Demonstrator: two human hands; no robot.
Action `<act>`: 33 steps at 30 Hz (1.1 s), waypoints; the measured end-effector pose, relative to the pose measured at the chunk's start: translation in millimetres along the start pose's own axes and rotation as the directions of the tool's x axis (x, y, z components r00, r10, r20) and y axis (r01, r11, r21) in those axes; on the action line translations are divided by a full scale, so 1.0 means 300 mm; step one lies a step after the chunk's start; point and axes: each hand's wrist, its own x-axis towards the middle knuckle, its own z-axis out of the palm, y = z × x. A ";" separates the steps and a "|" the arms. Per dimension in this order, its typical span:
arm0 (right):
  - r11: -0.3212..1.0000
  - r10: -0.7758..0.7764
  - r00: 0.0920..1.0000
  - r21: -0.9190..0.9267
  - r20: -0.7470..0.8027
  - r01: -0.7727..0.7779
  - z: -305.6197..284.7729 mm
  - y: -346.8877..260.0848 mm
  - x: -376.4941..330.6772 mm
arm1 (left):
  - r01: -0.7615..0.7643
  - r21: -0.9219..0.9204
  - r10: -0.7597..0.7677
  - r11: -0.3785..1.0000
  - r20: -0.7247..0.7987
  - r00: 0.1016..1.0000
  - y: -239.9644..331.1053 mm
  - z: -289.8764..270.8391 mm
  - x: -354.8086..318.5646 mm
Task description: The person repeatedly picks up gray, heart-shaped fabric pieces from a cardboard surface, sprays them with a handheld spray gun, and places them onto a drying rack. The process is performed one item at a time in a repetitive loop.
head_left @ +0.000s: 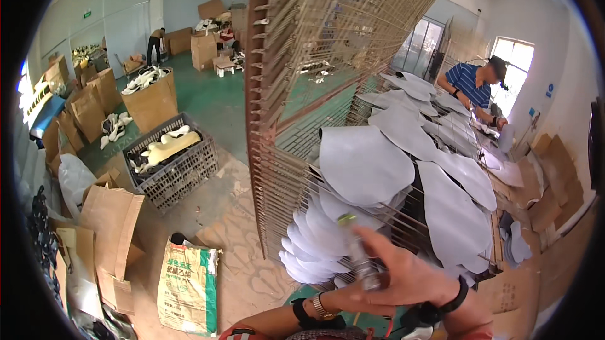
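A slim, clear bottle-like object (360,257) with a yellow-green tip stands tilted in front of me, smeared by motion. My right hand (409,270) is closed around it, its fingers running along the right side. Close below, my left hand (358,299) reaches in from the left, partly behind the right hand; its fingers are blurred and mostly hidden. Just beyond, pale grey-white rounded sheets (365,163) lie over a wire rack (403,214). More such sheets (315,239) hang overlapping on the rack's lower left side.
A raised wire frame (265,107) stands left of the sheets. Across the rack, a person (469,85) in a striped blue shirt handles sheets. On the floor at left are a grey crate (173,182), cardboard boxes (110,226) and a printed sack (187,286). Cardboard (554,182) leans at right.
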 end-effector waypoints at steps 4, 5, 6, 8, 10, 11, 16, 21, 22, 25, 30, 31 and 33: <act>0.924 -0.162 0.975 -0.323 0.153 0.204 -0.171 0.029 0.232 | -0.113 -0.184 0.045 0.976 -0.335 0.941 0.005 -0.085 -0.079; 0.923 -0.084 0.995 -0.371 0.058 0.099 -0.233 0.050 0.324 | -0.174 -0.061 0.123 0.983 -0.486 0.865 -0.007 -0.109 -0.118; 0.926 -0.193 0.979 -0.343 -0.066 0.160 -0.322 0.140 0.417 | -0.375 -0.161 0.162 0.913 -0.700 0.695 -0.014 -0.111 -0.108; 0.882 -0.128 0.957 -0.472 -0.261 -0.010 -0.463 0.248 0.552 | -0.500 -0.094 0.202 0.861 -0.838 0.506 0.008 -0.157 -0.120; 0.845 0.006 0.938 -0.500 -0.346 -0.190 -0.578 0.382 0.664 | -0.580 -0.065 0.185 0.812 -0.914 0.361 0.048 -0.237 -0.118; 0.804 0.075 0.925 -0.526 -0.371 -0.276 -0.590 0.437 0.728 | -0.596 -0.078 0.142 0.799 -0.939 0.313 0.059 -0.278 -0.122; 0.530 0.125 0.966 -0.809 -0.224 -0.256 -0.523 0.683 0.954 | -0.547 -0.018 0.084 0.837 -0.983 0.161 0.059 -0.416 -0.097; 0.412 0.505 0.815 -0.750 -0.284 -0.517 -0.453 0.709 1.022 | -0.547 0.008 0.094 0.837 -0.987 0.130 0.096 -0.456 -0.046; 0.383 0.530 0.798 -0.758 -0.289 -0.528 -0.467 0.735 1.023 | -0.561 0.016 0.105 0.828 -0.986 0.126 0.097 -0.462 -0.034; 0.394 0.520 0.800 -0.747 -0.300 -0.536 -0.496 0.771 1.026 | -0.484 0.014 0.087 0.875 -0.988 0.128 0.106 -0.478 -0.039; 0.531 0.420 0.872 -0.711 -0.252 -0.462 -0.475 0.768 1.062 | -0.550 0.008 0.053 0.835 -0.996 0.066 0.122 -0.482 -0.018; 0.515 0.419 0.879 -0.737 -0.229 -0.438 -0.479 0.768 1.076 | -0.563 0.013 0.060 0.826 -0.996 0.065 0.114 -0.483 -0.019; 0.458 0.450 0.883 -0.815 -0.131 -0.354 -0.504 0.765 1.074 | -0.540 0.024 0.076 0.841 -0.994 0.075 0.108 -0.485 -0.014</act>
